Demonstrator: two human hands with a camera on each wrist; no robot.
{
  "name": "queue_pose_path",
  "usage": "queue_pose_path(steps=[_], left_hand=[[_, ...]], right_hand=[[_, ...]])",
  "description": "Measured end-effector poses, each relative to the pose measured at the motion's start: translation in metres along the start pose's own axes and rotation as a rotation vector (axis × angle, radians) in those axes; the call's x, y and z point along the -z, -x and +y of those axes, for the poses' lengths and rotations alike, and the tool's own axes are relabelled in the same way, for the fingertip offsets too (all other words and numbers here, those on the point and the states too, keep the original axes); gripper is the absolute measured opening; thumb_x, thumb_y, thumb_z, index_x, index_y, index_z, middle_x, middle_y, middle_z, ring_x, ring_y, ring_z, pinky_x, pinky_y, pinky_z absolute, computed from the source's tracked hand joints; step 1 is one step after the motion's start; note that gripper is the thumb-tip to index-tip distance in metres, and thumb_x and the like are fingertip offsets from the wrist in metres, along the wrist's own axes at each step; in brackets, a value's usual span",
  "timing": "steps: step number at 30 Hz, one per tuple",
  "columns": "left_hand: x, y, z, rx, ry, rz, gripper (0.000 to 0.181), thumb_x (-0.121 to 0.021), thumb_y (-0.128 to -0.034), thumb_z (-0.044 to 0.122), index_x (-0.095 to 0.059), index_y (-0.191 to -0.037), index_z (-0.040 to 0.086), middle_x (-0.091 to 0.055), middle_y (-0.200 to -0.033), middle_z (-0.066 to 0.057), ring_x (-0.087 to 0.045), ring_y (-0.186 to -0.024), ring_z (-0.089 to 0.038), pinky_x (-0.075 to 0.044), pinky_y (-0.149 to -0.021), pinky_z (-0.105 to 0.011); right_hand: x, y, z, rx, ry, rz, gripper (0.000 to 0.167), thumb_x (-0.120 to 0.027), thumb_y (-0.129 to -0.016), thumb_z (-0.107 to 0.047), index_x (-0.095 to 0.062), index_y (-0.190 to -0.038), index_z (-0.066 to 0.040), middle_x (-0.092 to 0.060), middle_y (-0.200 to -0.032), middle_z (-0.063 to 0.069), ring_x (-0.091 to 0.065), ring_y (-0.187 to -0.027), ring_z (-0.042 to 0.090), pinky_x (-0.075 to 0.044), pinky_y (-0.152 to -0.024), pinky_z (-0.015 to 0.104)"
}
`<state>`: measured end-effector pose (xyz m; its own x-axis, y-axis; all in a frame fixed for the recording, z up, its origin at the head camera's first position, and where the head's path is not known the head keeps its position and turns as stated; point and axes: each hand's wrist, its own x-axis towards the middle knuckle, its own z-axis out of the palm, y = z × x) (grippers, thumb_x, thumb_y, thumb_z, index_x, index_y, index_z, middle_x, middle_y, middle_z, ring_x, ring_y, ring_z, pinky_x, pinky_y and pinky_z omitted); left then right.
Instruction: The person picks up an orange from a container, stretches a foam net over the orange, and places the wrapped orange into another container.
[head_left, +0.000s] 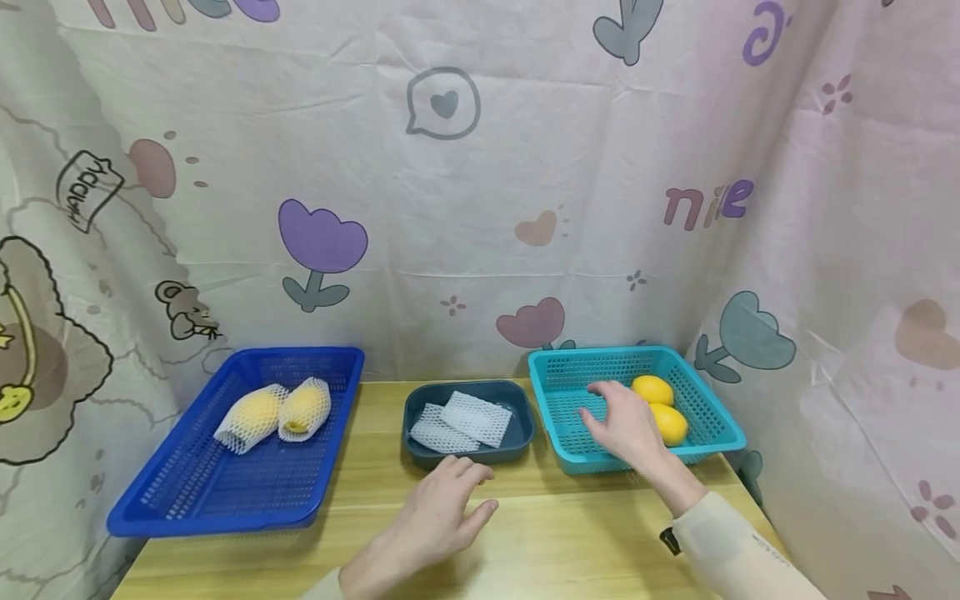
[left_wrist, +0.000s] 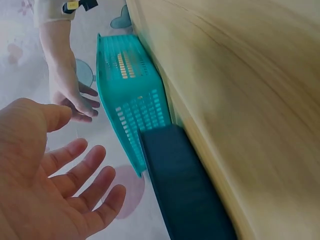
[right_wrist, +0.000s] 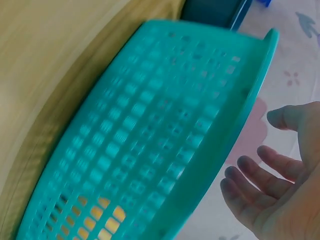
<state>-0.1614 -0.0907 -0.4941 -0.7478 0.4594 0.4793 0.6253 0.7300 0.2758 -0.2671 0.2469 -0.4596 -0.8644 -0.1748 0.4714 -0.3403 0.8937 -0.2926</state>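
Observation:
My right hand (head_left: 626, 423) hovers over the teal basket (head_left: 573, 461), its fingers spread and holding nothing. Two yellow fruits, perhaps mangoes or lemons, lie in that basket; the nearer fruit (head_left: 670, 425) is partly behind the hand, and so is the farther fruit (head_left: 652, 389). Just in front of the dark blue-grey tray (head_left: 517, 450) is my left hand (head_left: 442, 512), fingers loosely bent, with nothing in it. Inside the tray lie two white foam net sleeves, one (head_left: 477, 418) overlapping the other (head_left: 438, 431). The right wrist view shows the right hand (right_wrist: 280, 175) beside the teal basket's rim.
A blue basket (head_left: 217, 500) stands at the left with two yellow fruits in white foam nets, one (head_left: 255, 417) beside the other (head_left: 305, 408). All containers rest on a wooden table (head_left: 555, 542). A patterned curtain (head_left: 450, 208) hangs behind and along both sides.

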Motion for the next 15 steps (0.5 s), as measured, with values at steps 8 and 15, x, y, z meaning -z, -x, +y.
queue_pose_path(steps=[8,15], left_hand=[[-0.012,-0.018,0.012,-0.107,-0.032,0.015,0.026,-0.083,-0.0985,0.029,-0.076,-0.121,0.018,-0.077,-0.113,0.007,-0.064,-0.101,-0.013,-0.059,-0.091,-0.029],[-0.023,-0.034,0.018,-0.188,-0.082,0.046,0.026,-0.081,-0.1002,0.035,-0.076,-0.12,0.02,-0.075,-0.112,0.008,-0.064,-0.102,-0.013,-0.056,-0.087,-0.028]], right_hand=[[0.012,-0.009,0.032,-0.092,0.078,-0.088,0.049,-0.081,-0.099,-0.031,-0.072,-0.139,-0.003,-0.076,-0.137,0.024,-0.075,-0.115,0.045,-0.066,-0.087,0.061],[0.017,-0.011,0.06,-0.141,0.166,-0.149,0.055,-0.081,-0.1,-0.034,-0.069,-0.143,-0.001,-0.07,-0.147,0.028,-0.072,-0.123,0.051,-0.064,-0.092,0.067]])
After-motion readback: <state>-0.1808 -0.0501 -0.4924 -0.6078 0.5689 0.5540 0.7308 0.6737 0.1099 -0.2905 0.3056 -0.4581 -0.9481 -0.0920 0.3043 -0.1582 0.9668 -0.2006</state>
